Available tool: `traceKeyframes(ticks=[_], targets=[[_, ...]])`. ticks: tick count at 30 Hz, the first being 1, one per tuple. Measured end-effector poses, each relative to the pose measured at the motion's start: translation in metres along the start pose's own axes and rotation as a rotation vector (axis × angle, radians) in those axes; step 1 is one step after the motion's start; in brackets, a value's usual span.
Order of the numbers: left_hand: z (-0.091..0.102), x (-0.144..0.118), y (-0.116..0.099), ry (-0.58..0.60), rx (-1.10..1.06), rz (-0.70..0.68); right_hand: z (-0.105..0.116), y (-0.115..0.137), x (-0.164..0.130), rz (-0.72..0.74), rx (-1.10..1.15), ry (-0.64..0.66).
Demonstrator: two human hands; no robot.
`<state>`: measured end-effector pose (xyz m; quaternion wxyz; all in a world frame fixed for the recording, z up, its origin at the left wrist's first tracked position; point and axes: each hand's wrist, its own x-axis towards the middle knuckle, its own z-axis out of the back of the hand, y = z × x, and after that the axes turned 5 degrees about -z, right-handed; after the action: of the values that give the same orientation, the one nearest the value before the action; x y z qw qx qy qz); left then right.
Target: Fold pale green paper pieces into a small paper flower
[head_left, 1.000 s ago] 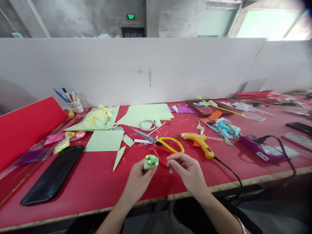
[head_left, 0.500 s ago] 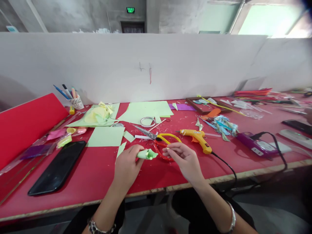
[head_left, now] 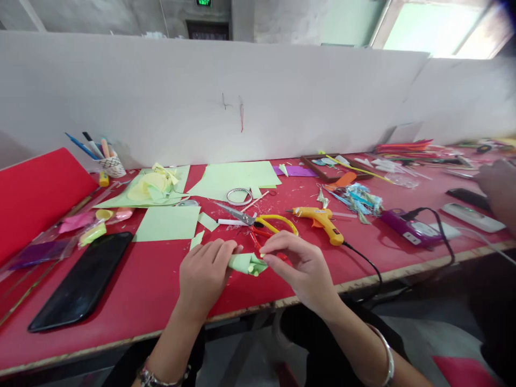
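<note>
My left hand (head_left: 205, 277) is closed around a rolled piece of light green paper (head_left: 241, 262), its ruffled open end facing right. At that end, the thumb and forefinger of my right hand (head_left: 304, 269) pinch a tiny pale yellow piece (head_left: 263, 256), too small to make out well. Just beyond both hands lie scissors (head_left: 244, 216) with yellow and red handles, partly hidden by my right hand. A yellow hot glue gun (head_left: 322, 219) rests to the right of them. Small green paper scraps (head_left: 208, 221) lie behind my left hand.
A black phone (head_left: 86, 279) lies at left, near a pen cup (head_left: 112, 165). Green sheets (head_left: 242, 177) and a tape roll (head_left: 239, 196) are at the back. Rightward are blue tassels (head_left: 358, 199), a purple power strip (head_left: 409, 228) with a cable, and another person's hand (head_left: 500, 185).
My right hand has moved left, bringing its pinched fingers to the open end of the rolled paper. The view has shifted slightly, and another person's hand shows more at the right.
</note>
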<state>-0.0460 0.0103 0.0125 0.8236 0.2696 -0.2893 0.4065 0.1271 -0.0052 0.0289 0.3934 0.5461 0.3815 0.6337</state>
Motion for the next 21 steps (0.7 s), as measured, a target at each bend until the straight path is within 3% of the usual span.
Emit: traceKeyframes(ticks=[21], targets=[[-0.0008,-0.0035,0.0015,0.099,-0.042,0.045,-0.0053,-0.0046,0.0009,0.032,-0.138,0.065]])
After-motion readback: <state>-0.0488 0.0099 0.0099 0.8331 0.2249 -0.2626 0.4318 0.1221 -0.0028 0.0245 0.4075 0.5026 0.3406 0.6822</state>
